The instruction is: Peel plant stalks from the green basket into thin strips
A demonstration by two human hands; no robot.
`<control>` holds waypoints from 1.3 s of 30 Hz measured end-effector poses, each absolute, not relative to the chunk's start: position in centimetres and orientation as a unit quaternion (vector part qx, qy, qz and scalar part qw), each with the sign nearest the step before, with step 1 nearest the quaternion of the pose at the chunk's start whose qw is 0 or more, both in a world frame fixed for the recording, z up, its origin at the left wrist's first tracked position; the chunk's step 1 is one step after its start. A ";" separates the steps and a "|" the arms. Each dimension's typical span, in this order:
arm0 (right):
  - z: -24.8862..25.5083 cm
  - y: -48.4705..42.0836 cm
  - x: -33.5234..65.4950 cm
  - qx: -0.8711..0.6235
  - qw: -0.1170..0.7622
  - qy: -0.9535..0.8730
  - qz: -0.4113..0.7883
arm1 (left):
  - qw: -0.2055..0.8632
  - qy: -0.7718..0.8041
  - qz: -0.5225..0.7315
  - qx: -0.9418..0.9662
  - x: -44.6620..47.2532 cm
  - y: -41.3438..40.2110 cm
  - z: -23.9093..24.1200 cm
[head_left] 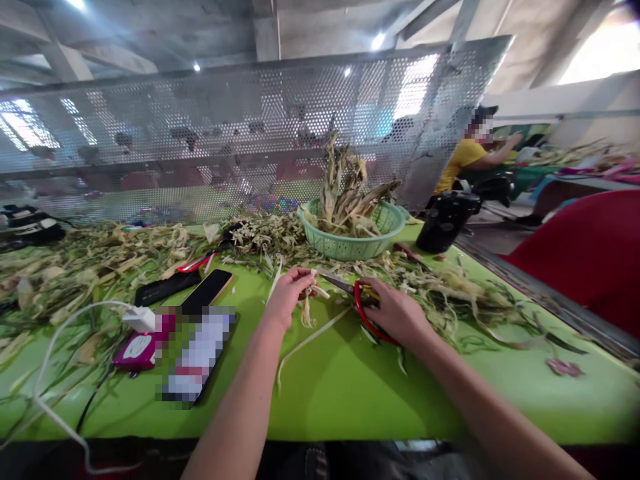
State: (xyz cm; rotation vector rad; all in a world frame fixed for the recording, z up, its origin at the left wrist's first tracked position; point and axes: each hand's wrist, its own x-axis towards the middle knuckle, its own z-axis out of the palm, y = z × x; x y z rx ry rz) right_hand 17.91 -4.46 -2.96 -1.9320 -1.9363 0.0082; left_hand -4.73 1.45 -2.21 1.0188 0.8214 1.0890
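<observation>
My right hand (395, 310) grips red-handled scissors (357, 297), their blades pointing left toward my other hand. My left hand (289, 293) pinches a pale dried plant stalk (309, 303) at the blade tips; long strips of it trail down onto the green table (340, 387). Both hands work at the table's middle, just in front of a heap of dried leaf trimmings (270, 233).
A green mesh basket (387, 223) full of dried stalks stands behind the hands. Phones (207, 290), a pink device (137, 350) and a white charger cable (50, 353) lie at left. A perforated metal screen (225, 133) backs the table. A person in yellow (467, 160) works at right.
</observation>
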 end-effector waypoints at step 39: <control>-2.4 -4.7 17.7 -0.655 0.238 -0.717 -0.024 | 0.667 0.342 0.485 0.451 -4.0 1.9 -2.8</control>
